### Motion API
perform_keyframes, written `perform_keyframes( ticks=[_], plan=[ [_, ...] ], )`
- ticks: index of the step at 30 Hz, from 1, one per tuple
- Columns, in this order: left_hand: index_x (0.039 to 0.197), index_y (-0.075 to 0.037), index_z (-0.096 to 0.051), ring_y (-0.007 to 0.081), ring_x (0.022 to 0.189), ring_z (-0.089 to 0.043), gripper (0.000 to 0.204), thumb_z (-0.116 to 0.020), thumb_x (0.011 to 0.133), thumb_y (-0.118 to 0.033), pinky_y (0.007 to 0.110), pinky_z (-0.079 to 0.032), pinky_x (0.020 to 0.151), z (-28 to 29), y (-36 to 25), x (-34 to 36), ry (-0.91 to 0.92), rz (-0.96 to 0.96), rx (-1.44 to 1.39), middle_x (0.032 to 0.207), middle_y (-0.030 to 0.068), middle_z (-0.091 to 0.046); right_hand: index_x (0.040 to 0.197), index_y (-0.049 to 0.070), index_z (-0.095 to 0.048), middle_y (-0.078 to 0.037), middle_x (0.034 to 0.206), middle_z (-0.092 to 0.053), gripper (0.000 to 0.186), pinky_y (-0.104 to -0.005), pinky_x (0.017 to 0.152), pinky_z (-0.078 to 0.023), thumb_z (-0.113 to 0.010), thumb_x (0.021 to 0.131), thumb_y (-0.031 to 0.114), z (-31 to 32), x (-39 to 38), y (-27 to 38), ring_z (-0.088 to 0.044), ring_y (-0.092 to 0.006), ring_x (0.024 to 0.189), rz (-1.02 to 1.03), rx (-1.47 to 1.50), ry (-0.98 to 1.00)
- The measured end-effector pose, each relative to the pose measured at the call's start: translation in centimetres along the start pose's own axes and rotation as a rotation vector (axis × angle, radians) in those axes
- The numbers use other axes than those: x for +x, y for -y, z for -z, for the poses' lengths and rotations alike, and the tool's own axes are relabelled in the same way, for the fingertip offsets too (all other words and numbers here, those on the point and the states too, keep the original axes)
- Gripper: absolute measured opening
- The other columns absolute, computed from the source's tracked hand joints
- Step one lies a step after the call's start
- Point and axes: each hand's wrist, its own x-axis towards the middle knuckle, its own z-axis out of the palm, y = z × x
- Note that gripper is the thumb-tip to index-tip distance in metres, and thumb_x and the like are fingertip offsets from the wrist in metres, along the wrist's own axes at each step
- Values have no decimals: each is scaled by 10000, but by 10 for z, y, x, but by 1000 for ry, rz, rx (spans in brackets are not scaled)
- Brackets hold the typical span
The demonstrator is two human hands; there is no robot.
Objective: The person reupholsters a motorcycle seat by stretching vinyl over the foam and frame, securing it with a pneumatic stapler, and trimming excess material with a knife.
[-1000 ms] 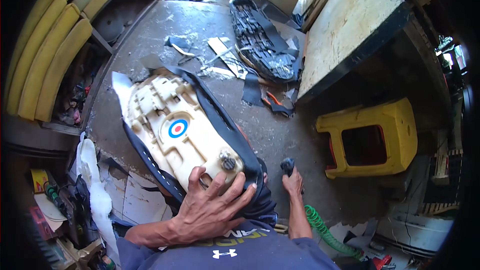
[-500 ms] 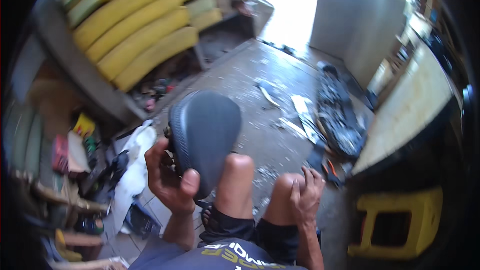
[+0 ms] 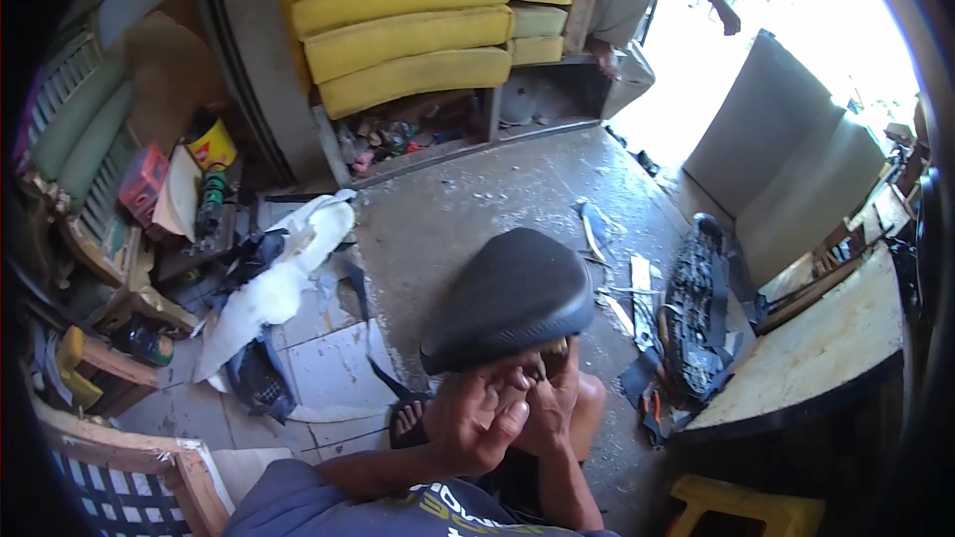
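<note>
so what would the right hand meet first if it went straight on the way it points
Likely the black, smooth-covered, tapered seat: the right hand points up the picture at its near edge and underside, seemingly touching or almost so, though depth there is unclear.

Open flr (image 3: 448, 189) beyond blk seat (image 3: 512, 290), white padding (image 3: 266, 295) blocking L side, pale board (image 3: 816, 343) & yel. stool (image 3: 746, 499) blocking R
</note>
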Motion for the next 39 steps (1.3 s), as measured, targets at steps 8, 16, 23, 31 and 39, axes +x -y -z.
perform_keyframes(
  ticks=[8, 16, 23, 31, 39],
  plan=[
    [1367, 56, -492, 250, 1269, -526, 433, -545, 942, -4, 413, -364, 1156, -5, 30, -10, 376, 57, 317, 1288, 155, -571, 1360, -1, -560, -74, 1257, -669, 442, -336, 998, -538, -713, 945, -18, 51, -48, -44, -657, -197, 1181, 99, -3, -192],
    [1378, 62, -481, 250, 1270, -529, 442, -544, 945, 3, 411, -373, 1147, -7, 36, -19, 323, 60, 212, 1300, 175, -568, 1340, -20, -563, -120, 1252, -706, 420, -348, 1010, -546, -722, 952, -14, 51, -48, -36, -675, -210, 1189, 35, -55, -165],
    [1275, 84, -571, 254, 1029, -670, 342, -560, 955, -34, 390, -530, 974, -5, 14, -9, 272, -43, 301, 1103, 172, -672, 1325, 13, -596, -191, 1223, -712, 439, -375, 1025, -546, -744, 913, 41, 59, -40, 22, -691, -281, 1214, -29, -589, -456],
    [1014, -3, -738, 293, 813, -744, 169, -662, 946, -138, 392, -587, 818, -34, 2, 72, 235, -278, 590, 850, 119, -754, 1297, 41, -673, -169, 1189, -743, 505, -376, 983, -554, -718, 806, -67, 96, 33, 72, -729, -308, 1144, 507, -737, -24],
    [1048, -28, -657, 299, 939, -613, 493, -823, 834, -440, 423, -504, 812, -71, 5, 67, 283, -734, 1123, 998, 123, -623, 1623, 7, -315, -109, 1232, -656, 783, -327, 1041, -496, -658, 932, 138, 78, -40, -3, -666, -223, 1084, 332, -133, -79]
  ],
)
